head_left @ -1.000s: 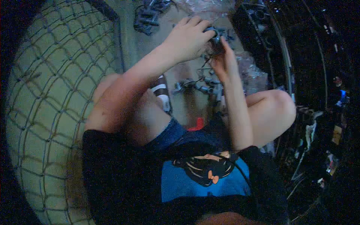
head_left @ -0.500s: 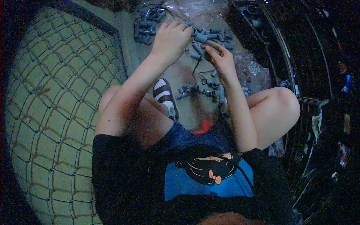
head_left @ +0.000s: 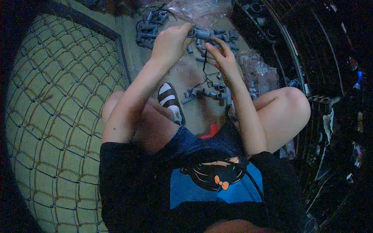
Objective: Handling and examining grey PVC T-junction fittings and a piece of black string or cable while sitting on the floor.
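My left hand (head_left: 171,42) is closed around one end of a grey plastic pipe fitting (head_left: 202,35), held out over the floor at the top of the view. Beside the fitting's other end is my right hand (head_left: 224,58), thumb and fingers apart; whether the fingertips touch the fitting cannot be made out. A thin dark cord (head_left: 204,64) hangs below the fitting. Behind and around my hands lie several more grey pipe fittings (head_left: 149,29), heaped on the floor. Another group of fittings (head_left: 221,95) lies nearer, between my legs.
Chain-link mesh (head_left: 58,116) in a dark frame stands along the left. Clear plastic wrapping (head_left: 260,73) lies on the floor (head_left: 188,72) to the right and at the far side. Dark shelving (head_left: 311,50) lines the right. A red object (head_left: 211,131) sits between my thighs.
Both hands have shifted slightly left with the fitting. My right hand's fingers have spread, with the thumb further from the fingers. The near group of fittings stays put.
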The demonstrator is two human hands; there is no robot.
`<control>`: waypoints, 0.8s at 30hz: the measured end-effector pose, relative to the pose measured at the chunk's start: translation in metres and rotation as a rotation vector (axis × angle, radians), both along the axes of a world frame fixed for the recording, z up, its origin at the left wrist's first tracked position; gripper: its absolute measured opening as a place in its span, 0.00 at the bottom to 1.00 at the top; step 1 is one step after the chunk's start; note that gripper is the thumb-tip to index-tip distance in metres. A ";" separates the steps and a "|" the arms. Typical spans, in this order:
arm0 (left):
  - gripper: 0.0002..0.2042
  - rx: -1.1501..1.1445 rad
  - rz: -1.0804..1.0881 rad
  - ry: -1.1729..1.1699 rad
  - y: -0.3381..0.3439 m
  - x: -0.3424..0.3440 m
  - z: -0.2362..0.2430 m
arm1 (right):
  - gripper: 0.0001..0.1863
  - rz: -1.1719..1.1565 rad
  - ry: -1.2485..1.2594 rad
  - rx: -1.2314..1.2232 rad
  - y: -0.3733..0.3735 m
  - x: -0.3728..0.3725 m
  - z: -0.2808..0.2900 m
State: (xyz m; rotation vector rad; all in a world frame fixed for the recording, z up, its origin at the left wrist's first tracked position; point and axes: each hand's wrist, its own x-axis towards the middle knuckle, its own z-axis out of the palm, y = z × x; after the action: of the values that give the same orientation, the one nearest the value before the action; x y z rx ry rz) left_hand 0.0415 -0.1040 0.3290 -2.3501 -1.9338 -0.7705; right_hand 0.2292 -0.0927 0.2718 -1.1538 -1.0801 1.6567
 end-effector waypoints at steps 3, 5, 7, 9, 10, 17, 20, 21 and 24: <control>0.14 -0.143 -0.087 -0.123 -0.001 0.000 0.001 | 0.24 -0.044 -0.104 0.235 0.007 -0.004 -0.012; 0.12 -0.256 -0.166 -0.223 0.001 -0.002 0.000 | 0.23 -0.030 -0.171 0.267 0.010 -0.001 -0.020; 0.11 -0.324 -0.246 -0.276 0.004 -0.005 0.000 | 0.19 0.016 -0.203 0.157 0.012 0.006 -0.026; 0.10 -0.365 -0.316 -0.283 0.008 -0.011 0.000 | 0.19 0.013 -0.166 0.140 0.012 0.008 -0.027; 0.09 -0.410 -0.305 -0.291 0.009 -0.014 0.000 | 0.19 0.022 -0.148 0.130 0.013 0.008 -0.027; 0.09 -0.378 -0.370 -0.294 0.015 -0.018 -0.002 | 0.25 -0.056 -0.180 0.183 0.013 0.006 -0.024; 0.14 -0.436 -0.314 -0.329 0.015 -0.020 0.013 | 0.22 -0.080 -0.261 0.341 0.016 0.006 -0.032; 0.13 -0.284 -0.385 -0.305 0.012 -0.020 0.020 | 0.21 -0.063 -0.259 0.349 0.016 0.007 -0.034; 0.10 -0.239 -0.352 -0.249 0.000 -0.028 0.054 | 0.20 0.024 -0.195 0.394 0.018 0.009 -0.035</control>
State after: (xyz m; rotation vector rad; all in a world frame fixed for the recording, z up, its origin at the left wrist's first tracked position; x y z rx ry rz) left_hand 0.0136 -0.1036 0.3826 -2.9189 -1.8036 -0.9369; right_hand 0.2382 -0.0743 0.2366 -1.0557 -1.4722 1.2884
